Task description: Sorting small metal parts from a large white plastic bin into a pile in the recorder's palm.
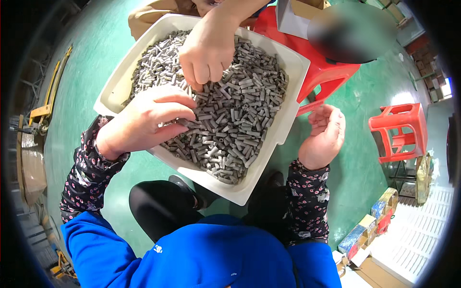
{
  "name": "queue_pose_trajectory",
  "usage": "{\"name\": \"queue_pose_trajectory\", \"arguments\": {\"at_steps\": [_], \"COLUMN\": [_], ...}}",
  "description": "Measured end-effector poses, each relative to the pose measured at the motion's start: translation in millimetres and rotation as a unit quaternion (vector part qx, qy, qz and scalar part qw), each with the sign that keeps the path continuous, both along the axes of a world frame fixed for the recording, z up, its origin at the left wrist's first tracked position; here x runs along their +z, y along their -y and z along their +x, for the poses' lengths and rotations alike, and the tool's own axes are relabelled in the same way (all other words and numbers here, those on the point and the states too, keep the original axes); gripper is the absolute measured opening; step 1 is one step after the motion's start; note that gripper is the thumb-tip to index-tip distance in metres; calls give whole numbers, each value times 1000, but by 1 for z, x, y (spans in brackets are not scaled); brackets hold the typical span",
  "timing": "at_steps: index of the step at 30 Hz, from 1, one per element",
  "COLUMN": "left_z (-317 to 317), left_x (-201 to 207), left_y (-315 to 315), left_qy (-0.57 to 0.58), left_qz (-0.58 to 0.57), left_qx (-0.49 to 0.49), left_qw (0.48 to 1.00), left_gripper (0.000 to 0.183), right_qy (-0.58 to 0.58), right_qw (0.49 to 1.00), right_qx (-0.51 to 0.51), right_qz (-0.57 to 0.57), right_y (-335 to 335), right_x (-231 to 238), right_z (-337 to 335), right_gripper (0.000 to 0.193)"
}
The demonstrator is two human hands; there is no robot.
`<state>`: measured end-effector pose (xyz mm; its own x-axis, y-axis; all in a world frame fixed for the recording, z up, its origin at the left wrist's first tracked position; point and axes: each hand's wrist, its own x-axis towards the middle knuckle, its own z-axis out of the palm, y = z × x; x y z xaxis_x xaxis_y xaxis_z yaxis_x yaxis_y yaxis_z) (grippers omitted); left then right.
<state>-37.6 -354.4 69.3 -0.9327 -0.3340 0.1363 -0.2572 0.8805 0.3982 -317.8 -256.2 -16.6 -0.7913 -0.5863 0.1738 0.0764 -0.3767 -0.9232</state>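
A large off-white tub sits before me, heaped with short grey tube pieces, some showing a hole in their ends. Over its left side, my left hand pinches one or more grey tube pieces between thumb and fingers. Just past the tub's right wall, my right hand is raised with loosely bent fingers and no visible object in it. Another person's hand reaches from the far side into the heap, its fingertips among the pieces close to my left hand.
Behind the tub's right corner stands a red stool with a white box on it. Another red stool is farther right on the green floor. Taped boxes lie at lower right. A yellow metal frame stands left.
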Motion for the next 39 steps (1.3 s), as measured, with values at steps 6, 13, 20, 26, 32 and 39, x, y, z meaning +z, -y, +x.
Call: {"name": "queue_pose_trajectory", "arguments": {"at_steps": [6, 13, 20, 26, 32, 39], "left_z": [-42, -97, -96, -87, -87, -93], "left_x": [4, -21, -18, -19, -15, -16], "left_y": [-8, 11, 0, 0, -5, -1], "left_qy": [-120, -26, 4, -28, 11, 80], "left_qz": [-23, -120, -106, -28, -52, -81], "left_qx": [21, 57, 49, 47, 15, 9], "left_qw": [992, 991, 993, 998, 998, 993], "left_gripper": [14, 11, 11, 12, 17, 17], "right_qy": [201, 375, 382, 405, 395, 403], "right_qw": [968, 880, 862, 847, 860, 856], "right_qx": [97, 230, 241, 260, 250, 271], "right_qz": [-119, -179, -228, -225, -207, -177], "right_y": [12, 4, -3, -5, -4, -3], "right_x": [36, 46, 45, 40, 42, 46], "right_z": [6, 8, -14, -12, -10, 1], "right_gripper": [26, 28, 29, 27, 26, 25]}}
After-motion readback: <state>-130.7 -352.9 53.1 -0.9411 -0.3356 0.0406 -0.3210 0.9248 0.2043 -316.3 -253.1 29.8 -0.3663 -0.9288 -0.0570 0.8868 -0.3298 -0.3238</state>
